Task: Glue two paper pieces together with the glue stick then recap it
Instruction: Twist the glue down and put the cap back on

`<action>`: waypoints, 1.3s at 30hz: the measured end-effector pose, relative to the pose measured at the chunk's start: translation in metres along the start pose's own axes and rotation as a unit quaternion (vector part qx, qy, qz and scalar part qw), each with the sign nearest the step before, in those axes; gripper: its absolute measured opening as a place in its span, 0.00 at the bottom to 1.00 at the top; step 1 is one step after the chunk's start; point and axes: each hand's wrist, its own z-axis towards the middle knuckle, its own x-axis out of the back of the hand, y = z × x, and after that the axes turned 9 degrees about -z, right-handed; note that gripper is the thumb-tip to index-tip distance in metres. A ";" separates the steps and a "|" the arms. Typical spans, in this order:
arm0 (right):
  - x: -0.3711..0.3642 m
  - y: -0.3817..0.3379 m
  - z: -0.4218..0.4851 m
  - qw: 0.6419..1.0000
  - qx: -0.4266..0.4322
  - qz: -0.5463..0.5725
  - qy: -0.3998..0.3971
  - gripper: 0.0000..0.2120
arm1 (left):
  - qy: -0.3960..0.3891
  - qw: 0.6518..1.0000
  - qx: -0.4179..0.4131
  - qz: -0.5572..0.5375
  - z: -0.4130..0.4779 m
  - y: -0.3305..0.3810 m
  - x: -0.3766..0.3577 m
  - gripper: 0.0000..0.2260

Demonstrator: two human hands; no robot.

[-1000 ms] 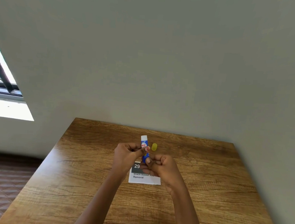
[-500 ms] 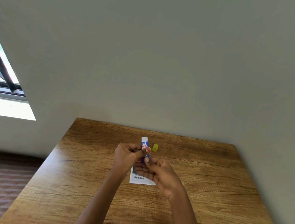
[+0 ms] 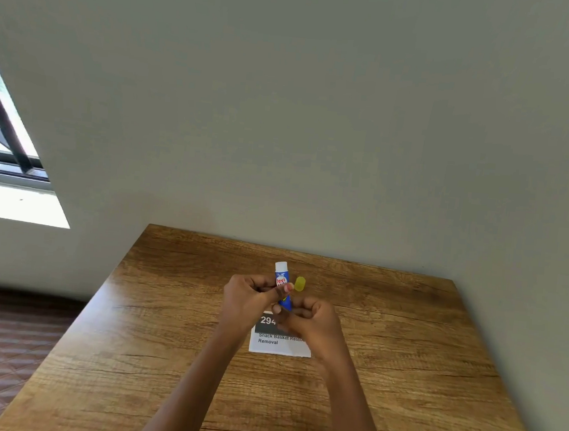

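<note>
Two bare forearms reached up from the near edge of the wooden table (image 3: 416, 381) toward its middle. Just past them a white paper slip (image 3: 280, 344) lay flat on the tabletop, printed with a dark band reading "294" and black text below; its far right part was hidden under the right hand (image 3: 311, 321). That hand was curled closed with its fingertips pinching the lower end of the glue stick (image 3: 282, 285). The left hand (image 3: 248, 296) gripped the stick's blue middle, the thumb pressed across the red label. The stick stood nearly upright above the paper, its white end topmost and uncovered. Just beyond it, to the right, the yellow cap (image 3: 300, 283) lay on the table, apart from both hands, nearer the far edge by the grey wall (image 3: 319, 115).
</note>
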 end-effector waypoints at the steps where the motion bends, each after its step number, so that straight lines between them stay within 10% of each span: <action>1: 0.004 -0.001 0.000 0.997 -0.010 0.052 -0.048 0.11 | 0.001 1.000 0.001 -0.007 0.001 0.000 0.001 0.04; 7: 0.008 -0.004 -0.003 0.982 -0.018 0.134 -0.131 0.09 | -0.026 1.000 -0.005 -0.007 0.000 0.002 0.002 0.06; 16: -0.010 0.002 -0.001 0.990 -0.005 -0.084 0.113 0.13 | -0.007 1.000 0.000 0.024 0.000 -0.003 -0.002 0.06; 24: 0.006 0.004 0.001 0.986 -0.020 0.108 -0.126 0.10 | -0.023 1.000 -0.005 0.012 0.001 -0.003 0.001 0.06; 33: -0.006 0.003 0.000 0.993 -0.018 -0.055 0.103 0.08 | -0.010 1.000 -0.012 0.022 -0.005 -0.002 -0.009 0.05; 39: 0.009 0.005 0.001 0.997 -0.014 0.046 -0.061 0.09 | -0.008 0.999 -0.015 0.032 -0.003 -0.005 -0.005 0.05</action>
